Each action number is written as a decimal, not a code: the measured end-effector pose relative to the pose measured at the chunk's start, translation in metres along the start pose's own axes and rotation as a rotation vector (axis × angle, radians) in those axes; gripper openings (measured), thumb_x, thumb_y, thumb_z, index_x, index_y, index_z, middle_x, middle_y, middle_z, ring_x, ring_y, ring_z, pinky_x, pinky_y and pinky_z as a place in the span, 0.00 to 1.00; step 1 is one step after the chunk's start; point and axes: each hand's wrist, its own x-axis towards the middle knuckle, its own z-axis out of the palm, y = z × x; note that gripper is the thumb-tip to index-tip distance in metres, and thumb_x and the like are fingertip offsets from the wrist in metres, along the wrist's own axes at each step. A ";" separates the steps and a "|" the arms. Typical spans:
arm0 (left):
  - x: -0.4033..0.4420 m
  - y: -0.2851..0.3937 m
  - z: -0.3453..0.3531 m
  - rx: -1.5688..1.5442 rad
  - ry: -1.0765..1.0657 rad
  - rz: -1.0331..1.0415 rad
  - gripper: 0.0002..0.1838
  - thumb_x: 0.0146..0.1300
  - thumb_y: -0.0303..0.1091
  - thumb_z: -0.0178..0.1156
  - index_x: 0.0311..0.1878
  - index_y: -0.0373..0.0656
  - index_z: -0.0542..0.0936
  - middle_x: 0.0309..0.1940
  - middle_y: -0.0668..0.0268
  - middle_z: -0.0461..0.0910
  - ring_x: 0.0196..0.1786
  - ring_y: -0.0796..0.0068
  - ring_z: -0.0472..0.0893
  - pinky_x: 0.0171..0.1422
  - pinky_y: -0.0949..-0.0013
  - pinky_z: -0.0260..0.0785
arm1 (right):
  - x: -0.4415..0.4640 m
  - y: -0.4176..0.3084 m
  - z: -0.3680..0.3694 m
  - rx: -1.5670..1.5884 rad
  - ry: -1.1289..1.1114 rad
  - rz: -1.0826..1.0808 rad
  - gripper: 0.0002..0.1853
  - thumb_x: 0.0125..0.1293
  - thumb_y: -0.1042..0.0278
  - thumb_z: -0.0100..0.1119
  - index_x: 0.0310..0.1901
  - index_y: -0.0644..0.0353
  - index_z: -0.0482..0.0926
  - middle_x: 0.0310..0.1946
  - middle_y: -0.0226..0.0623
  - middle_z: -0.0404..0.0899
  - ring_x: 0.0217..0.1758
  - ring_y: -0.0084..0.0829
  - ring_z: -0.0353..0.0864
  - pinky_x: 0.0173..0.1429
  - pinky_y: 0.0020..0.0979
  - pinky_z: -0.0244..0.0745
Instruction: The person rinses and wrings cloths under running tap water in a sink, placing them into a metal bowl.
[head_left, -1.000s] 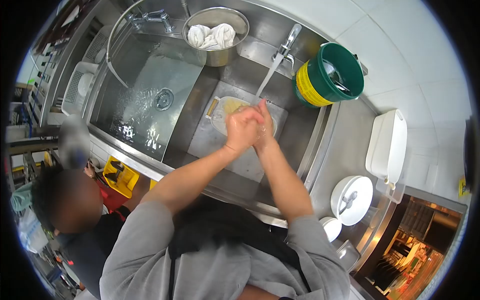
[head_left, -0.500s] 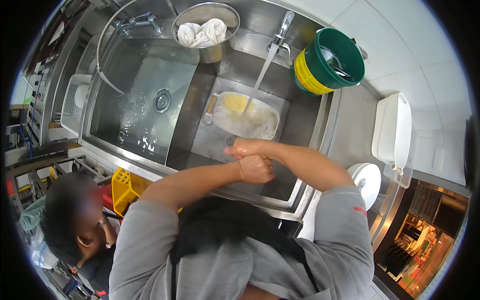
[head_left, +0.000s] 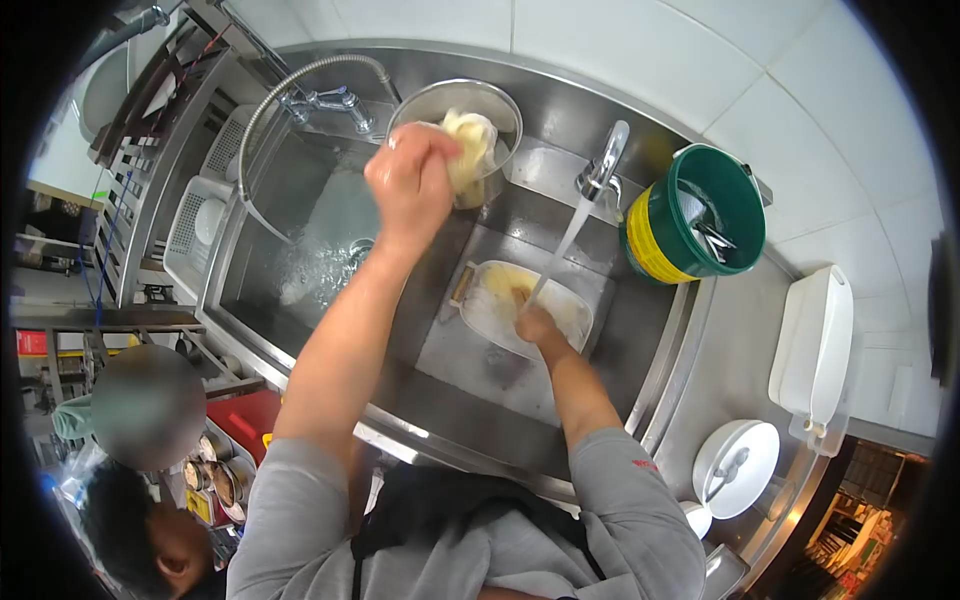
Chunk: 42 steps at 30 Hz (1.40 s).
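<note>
My left hand [head_left: 412, 185] is raised in front of the steel bucket [head_left: 408, 98], its fingers closed on a limp, pale yellow, cloth-like piece [head_left: 466, 165] blurred by motion. White cloth inside the bucket is partly hidden behind it. Down in the right sink basin, my right hand [head_left: 537, 322] reaches into a white oval tub [head_left: 481, 322] of cloudy water. Its fingers are mostly hidden by water, so I cannot see what they hold. Something yellow [head_left: 508, 279] lies in the tub. Water runs from the tap [head_left: 606, 165] beside my right hand.
The left sink [head_left: 340, 200] holds water, fed by a flexible hose [head_left: 247, 160]. A green bucket [head_left: 735, 215] with utensils stands right of the tap. A white container [head_left: 812, 345] and white bowl [head_left: 737, 462] are farther right. Another person [head_left: 150, 520] is at lower left.
My hands were together above the near side of the right sink. They have parted: the left rose to the steel bucket with the yellow piece, the right went into the tub.
</note>
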 end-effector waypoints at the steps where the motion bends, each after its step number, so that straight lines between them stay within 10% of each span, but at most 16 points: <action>1: 0.010 -0.020 0.010 0.075 0.002 0.010 0.07 0.53 0.22 0.61 0.36 0.39 0.82 0.34 0.55 0.83 0.41 0.56 0.83 0.46 0.56 0.74 | 0.000 0.007 0.015 -0.094 -0.094 0.061 0.20 0.65 0.63 0.55 0.58 0.58 0.77 0.60 0.52 0.75 0.62 0.50 0.77 0.65 0.46 0.73; 7: -0.021 -0.016 0.030 0.276 -0.189 0.067 0.24 0.60 0.30 0.63 0.61 0.42 0.77 0.57 0.51 0.78 0.62 0.50 0.73 0.71 0.50 0.59 | -0.030 -0.003 -0.033 0.065 -0.113 0.113 0.14 0.54 0.60 0.63 0.40 0.56 0.85 0.46 0.45 0.83 0.48 0.53 0.80 0.57 0.43 0.76; 11: -0.127 0.004 0.043 -0.406 -0.629 -0.471 0.27 0.49 0.17 0.51 0.56 0.37 0.79 0.47 0.55 0.83 0.51 0.61 0.82 0.55 0.60 0.73 | -0.026 -0.012 -0.088 0.797 -0.084 0.092 0.10 0.61 0.66 0.57 0.40 0.63 0.78 0.39 0.43 0.82 0.45 0.37 0.81 0.48 0.37 0.74; 16: -0.180 0.003 0.054 -0.424 -0.917 -0.714 0.15 0.55 0.29 0.70 0.45 0.36 0.82 0.36 0.60 0.84 0.41 0.71 0.82 0.48 0.68 0.73 | -0.030 -0.066 -0.190 1.388 0.055 0.053 0.16 0.63 0.63 0.64 0.47 0.61 0.74 0.41 0.32 0.78 0.45 0.23 0.76 0.50 0.30 0.73; 19: -0.151 -0.002 0.046 -0.338 -0.957 -0.653 0.13 0.55 0.30 0.71 0.42 0.36 0.81 0.32 0.63 0.83 0.36 0.75 0.80 0.43 0.68 0.72 | -0.056 -0.092 -0.218 1.042 0.052 0.005 0.22 0.61 0.60 0.70 0.51 0.61 0.74 0.42 0.30 0.78 0.46 0.20 0.75 0.49 0.28 0.73; 23: -0.128 0.026 0.026 -0.751 -0.680 -0.968 0.10 0.56 0.28 0.72 0.35 0.38 0.79 0.28 0.69 0.81 0.34 0.76 0.80 0.41 0.69 0.72 | -0.044 -0.025 -0.172 0.690 -0.171 0.144 0.26 0.59 0.59 0.73 0.55 0.61 0.74 0.45 0.30 0.80 0.43 0.23 0.76 0.47 0.28 0.73; 27: -0.142 0.024 0.030 -1.254 -0.074 -1.414 0.16 0.63 0.22 0.61 0.53 0.42 0.72 0.47 0.65 0.79 0.50 0.70 0.80 0.53 0.65 0.76 | -0.054 -0.065 -0.176 1.945 0.432 0.489 0.20 0.61 0.63 0.69 0.52 0.63 0.77 0.40 0.31 0.83 0.39 0.26 0.81 0.48 0.29 0.75; 32: -0.220 -0.026 0.086 -0.868 -0.173 -1.401 0.21 0.67 0.32 0.59 0.63 0.49 0.70 0.53 0.65 0.76 0.56 0.65 0.77 0.61 0.60 0.73 | -0.049 -0.156 -0.160 1.288 0.619 -0.119 0.11 0.67 0.62 0.63 0.45 0.59 0.77 0.36 0.34 0.84 0.36 0.37 0.84 0.42 0.39 0.79; 34: -0.250 -0.065 0.089 -0.865 -0.364 -1.329 0.16 0.69 0.36 0.57 0.57 0.45 0.74 0.47 0.64 0.79 0.50 0.65 0.80 0.54 0.62 0.76 | -0.043 -0.175 -0.151 0.877 0.876 -0.011 0.14 0.69 0.56 0.59 0.42 0.60 0.77 0.32 0.44 0.83 0.34 0.51 0.82 0.39 0.45 0.77; 35: -0.265 -0.084 0.093 -0.861 -0.455 -1.285 0.14 0.70 0.39 0.56 0.55 0.43 0.77 0.44 0.64 0.80 0.47 0.65 0.81 0.51 0.62 0.77 | -0.046 -0.166 -0.159 0.699 0.555 0.384 0.14 0.68 0.54 0.61 0.42 0.57 0.81 0.40 0.41 0.85 0.40 0.43 0.84 0.45 0.41 0.77; 36: -0.237 -0.045 0.094 -1.165 -0.400 -1.358 0.16 0.71 0.41 0.57 0.55 0.41 0.76 0.43 0.64 0.81 0.43 0.67 0.82 0.50 0.62 0.78 | -0.026 -0.125 -0.132 0.637 0.563 0.414 0.17 0.66 0.51 0.61 0.45 0.57 0.82 0.44 0.46 0.85 0.47 0.50 0.83 0.49 0.44 0.78; 38: -0.206 -0.034 0.094 -0.794 -0.604 -1.142 0.14 0.71 0.34 0.56 0.57 0.44 0.75 0.45 0.66 0.80 0.45 0.72 0.82 0.48 0.63 0.78 | -0.023 -0.081 -0.132 0.415 0.310 0.496 0.20 0.63 0.52 0.63 0.51 0.56 0.80 0.46 0.48 0.84 0.50 0.51 0.83 0.51 0.48 0.79; 41: -0.184 -0.016 0.087 -0.804 -0.838 -1.133 0.19 0.71 0.39 0.54 0.60 0.40 0.74 0.49 0.66 0.78 0.48 0.74 0.78 0.52 0.69 0.73 | -0.050 -0.085 -0.175 0.609 0.355 0.276 0.34 0.57 0.55 0.66 0.64 0.61 0.71 0.61 0.53 0.74 0.68 0.48 0.72 0.69 0.42 0.68; 42: -0.183 -0.008 0.088 -0.802 -0.825 -1.132 0.20 0.71 0.39 0.55 0.60 0.39 0.73 0.50 0.65 0.78 0.50 0.74 0.78 0.54 0.69 0.73 | 0.001 -0.064 -0.113 1.268 0.424 0.026 0.36 0.55 0.55 0.71 0.63 0.63 0.70 0.58 0.50 0.75 0.63 0.45 0.75 0.63 0.39 0.72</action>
